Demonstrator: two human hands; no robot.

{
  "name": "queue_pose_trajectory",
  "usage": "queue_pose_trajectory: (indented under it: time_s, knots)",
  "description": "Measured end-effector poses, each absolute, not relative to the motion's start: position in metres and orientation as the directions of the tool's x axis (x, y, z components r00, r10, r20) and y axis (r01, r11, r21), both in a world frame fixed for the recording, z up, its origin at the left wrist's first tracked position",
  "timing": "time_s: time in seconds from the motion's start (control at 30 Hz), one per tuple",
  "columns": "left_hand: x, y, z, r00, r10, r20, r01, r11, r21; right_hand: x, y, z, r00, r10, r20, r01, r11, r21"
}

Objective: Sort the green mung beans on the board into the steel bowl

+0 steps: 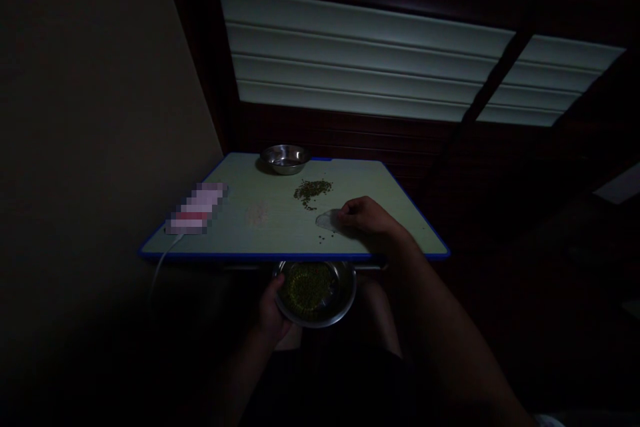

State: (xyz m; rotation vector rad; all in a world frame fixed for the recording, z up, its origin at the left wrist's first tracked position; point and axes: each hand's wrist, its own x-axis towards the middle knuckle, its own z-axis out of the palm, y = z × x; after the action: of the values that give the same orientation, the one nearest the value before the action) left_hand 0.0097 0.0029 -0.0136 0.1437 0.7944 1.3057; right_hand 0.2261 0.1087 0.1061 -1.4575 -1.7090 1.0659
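Below the front edge of the table, my left hand point(274, 310) grips the rim of a metal bowl point(345, 307) that holds many small greenish beans point(307, 287). Over the tabletop, the fingers of my right hand point(367, 215) are closed on a clear, flat scraper-like piece point(329, 220), its rounded end pointing left against the surface. Just beyond it lies a loose pile of small dark-green beans point(313, 191). Several stray beans point(326, 237) lie nearer the front edge, close to the clear piece.
A second metal bowl point(285, 160) stands at the table's back left. A blurred-out phone-like device point(197, 209) with a white cable point(159, 270) lies at the left. The pale table point(265, 240) has a blue rim. Behind are a dark wooden frame and pale slatted panels point(360, 57).
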Motion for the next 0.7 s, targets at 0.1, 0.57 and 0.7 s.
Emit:
queue_pose_trajectory:
  time_s: [0.1,0.57,0.7]
  knots:
    - [0.010,0.003,-0.013,0.066,0.892,-0.447,-0.806,0.311,0.503,0.222,0.102,0.105,-0.149,0.989,-0.019,0.521,0.062,-0.851]
    - [0.010,0.002,-0.011,0.068,0.890,-0.451,-0.825,0.305,0.477,0.192,0.080,0.121,-0.313,0.948,-0.060,0.636,0.162,-0.755]
    - [0.011,0.002,-0.011,0.074,0.895,-0.440,-0.824,0.304,0.479,0.189,0.077,0.121,-0.387,0.916,-0.102,0.610,0.172,-0.773]
